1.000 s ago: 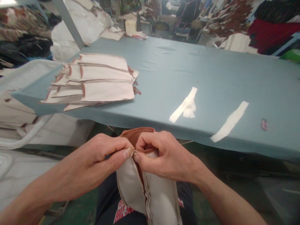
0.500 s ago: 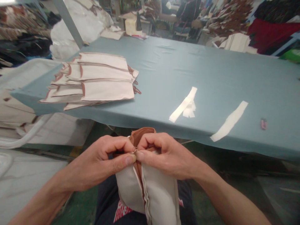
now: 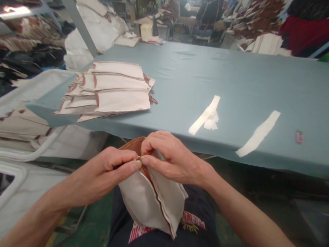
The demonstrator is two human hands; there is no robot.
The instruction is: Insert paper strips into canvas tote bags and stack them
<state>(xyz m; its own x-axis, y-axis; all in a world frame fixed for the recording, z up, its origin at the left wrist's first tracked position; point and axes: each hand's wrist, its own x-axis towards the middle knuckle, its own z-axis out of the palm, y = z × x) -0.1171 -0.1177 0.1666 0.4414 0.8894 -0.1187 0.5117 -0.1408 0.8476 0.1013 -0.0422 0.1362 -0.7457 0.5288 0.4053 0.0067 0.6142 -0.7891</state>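
Observation:
A cream fabric bag (image 3: 138, 199) with a brown lining hangs over my lap, its dark seam edges running down the middle. My left hand (image 3: 110, 171) pinches its upper edge between thumb and forefinger. Right against it, my right hand (image 3: 169, 157) grips the same edge with thumb and bent fingers. The two thumbs almost meet at the seam, and whatever small detail lies between the fingertips is too hidden to make out. Behind the hands, a curved brown part (image 3: 132, 144) of the bag stands up.
Ahead is a blue-green table (image 3: 180, 79). At its left lies a stack of cream bags (image 3: 120, 82) with brown edges. Pale strips (image 3: 205, 115), another strip (image 3: 259, 133) and a small pinkish item (image 3: 299, 137) lie right. A white-framed cart (image 3: 38, 145) stands left.
Both hands have shifted slightly left and up with the bag. The bag's lower part has swung and tilted, showing more of the printed dark cloth on my lap. The view has turned a little left.

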